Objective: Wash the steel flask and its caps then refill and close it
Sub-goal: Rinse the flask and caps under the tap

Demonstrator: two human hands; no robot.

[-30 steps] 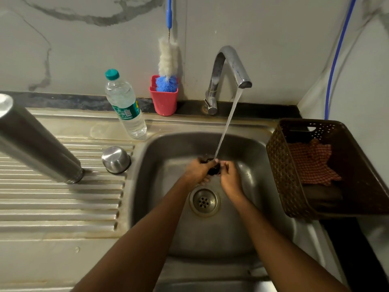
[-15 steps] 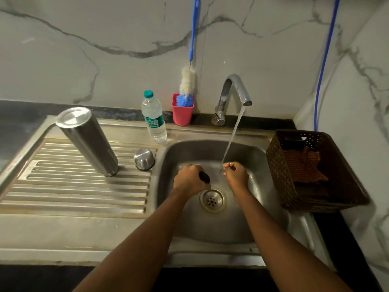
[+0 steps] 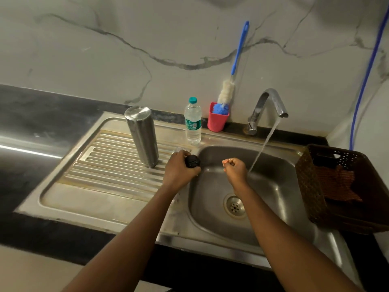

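The left hand (image 3: 179, 171) curls round a black cap (image 3: 192, 161) at the left rim of the sink (image 3: 273, 186). The right hand (image 3: 235, 168) is a fist over the bowl and holds nothing. Farther left, the steel flask (image 3: 143, 135) stands on the ribbed board (image 3: 109, 165). Water runs from the tap (image 3: 267, 108) at the back.

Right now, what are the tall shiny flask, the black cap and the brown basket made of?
The flask looks like brushed steel: silvery, with soft streaky reflections. The black cap, held in the left hand, seems matte plastic: dull, no glint. The basket looks like moulded brown plastic: woven-look walls with small holes.
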